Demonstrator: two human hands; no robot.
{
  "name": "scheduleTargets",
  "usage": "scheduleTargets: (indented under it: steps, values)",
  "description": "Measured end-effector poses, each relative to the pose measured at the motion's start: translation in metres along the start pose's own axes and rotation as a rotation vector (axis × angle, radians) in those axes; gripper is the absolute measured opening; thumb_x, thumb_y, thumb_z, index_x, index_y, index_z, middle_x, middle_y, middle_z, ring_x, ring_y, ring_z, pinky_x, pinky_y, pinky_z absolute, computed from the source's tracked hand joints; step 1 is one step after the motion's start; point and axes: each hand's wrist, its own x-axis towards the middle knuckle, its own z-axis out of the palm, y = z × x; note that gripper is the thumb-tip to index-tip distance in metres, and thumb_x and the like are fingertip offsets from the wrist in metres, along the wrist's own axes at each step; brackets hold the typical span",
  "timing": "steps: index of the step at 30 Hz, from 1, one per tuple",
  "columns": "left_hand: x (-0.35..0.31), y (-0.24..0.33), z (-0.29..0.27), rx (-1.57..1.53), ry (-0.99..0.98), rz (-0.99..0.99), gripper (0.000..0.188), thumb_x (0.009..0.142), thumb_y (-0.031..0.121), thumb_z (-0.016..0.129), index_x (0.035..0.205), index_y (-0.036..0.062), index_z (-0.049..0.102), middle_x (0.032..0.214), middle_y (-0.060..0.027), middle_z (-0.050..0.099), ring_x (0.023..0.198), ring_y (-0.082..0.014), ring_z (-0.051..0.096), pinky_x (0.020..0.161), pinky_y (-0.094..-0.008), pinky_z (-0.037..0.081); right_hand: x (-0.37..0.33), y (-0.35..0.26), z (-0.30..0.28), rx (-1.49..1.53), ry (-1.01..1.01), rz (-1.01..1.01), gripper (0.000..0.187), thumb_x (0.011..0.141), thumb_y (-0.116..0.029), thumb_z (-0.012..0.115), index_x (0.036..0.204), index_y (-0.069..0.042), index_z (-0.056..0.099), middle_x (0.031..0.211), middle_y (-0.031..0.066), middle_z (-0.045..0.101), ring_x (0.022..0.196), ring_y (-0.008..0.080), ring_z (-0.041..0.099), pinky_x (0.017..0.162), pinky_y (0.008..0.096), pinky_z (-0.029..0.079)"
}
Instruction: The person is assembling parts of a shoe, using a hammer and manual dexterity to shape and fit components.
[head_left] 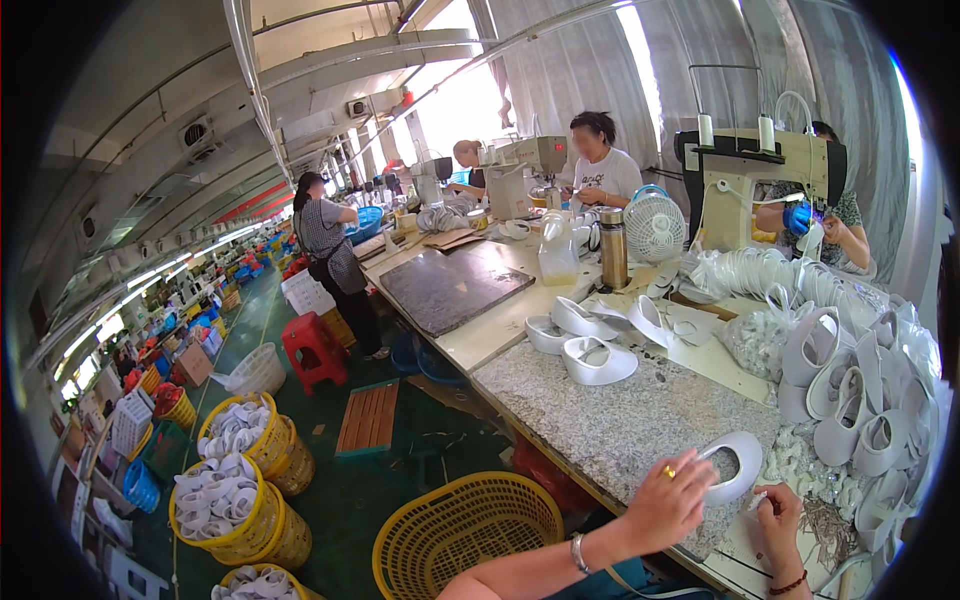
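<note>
At the near right end of the speckled desk (pixel 540 405), a white shoe upper (pixel 750 467) lies with its opening toward the left hand (pixel 668 505). That hand's grip is partly open, fingers bent and fingertips at the left rim of the piece; I cannot tell whether they pinch it. It wears a yellow ring (pixel 670 471), and a silver-coloured band (pixel 578 553) circles the wrist. Just below the upper is the right hand (pixel 780 520), its grip mostly closed, fingers curled toward the thumb. A bit of white shows at those fingertips, too small to name, and I cannot tell whether it is held. A beaded bracelet (pixel 790 584) sits on that wrist.

Farther along the desk, several more white uppers (pixel 603 366) lie close together, near a metal flask (pixel 613 252) and a white fan (pixel 655 228). To the right, a large pile of uppers (pixel 880 435) spreads beside pale scraps (pixel 808 465). Below the desk's left edge stands a yellow basket (pixel 430 520). Across the desk, a person in a white shirt (pixel 615 178) sits near a sewing machine (pixel 515 190).
</note>
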Motion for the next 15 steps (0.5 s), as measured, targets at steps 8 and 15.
scheduleTargets:
  steps: [8,15]
  values:
    - [-0.002,-0.025,0.012,-0.035,-0.338,-0.270,0.034,0.076,0.013,0.064,0.108,0.0031,0.060,0.113,-0.0083,0.055,0.089,-0.0278,0.060,0.075,-0.0372,0.050,-0.002,-0.003,-0.006,-0.024,-0.032,0.026,0.018,0.076,0.004,0.050,0.086,0.001,0.065,0.069,-0.0005,0.053,0.057,0.0045,0.043,0.050,0.0206,0.032]
    - [-0.007,-0.023,0.006,-0.251,-0.012,-0.312,0.025,0.078,0.012,0.064,0.100,0.0013,0.061,0.102,-0.0090,0.062,0.087,-0.0266,0.062,0.072,-0.0335,0.051,0.000,-0.005,-0.005,-0.028,-0.028,0.032,0.018,0.077,0.004,0.049,0.087,0.001,0.065,0.070,-0.0012,0.053,0.057,0.0042,0.042,0.050,0.0201,0.032]
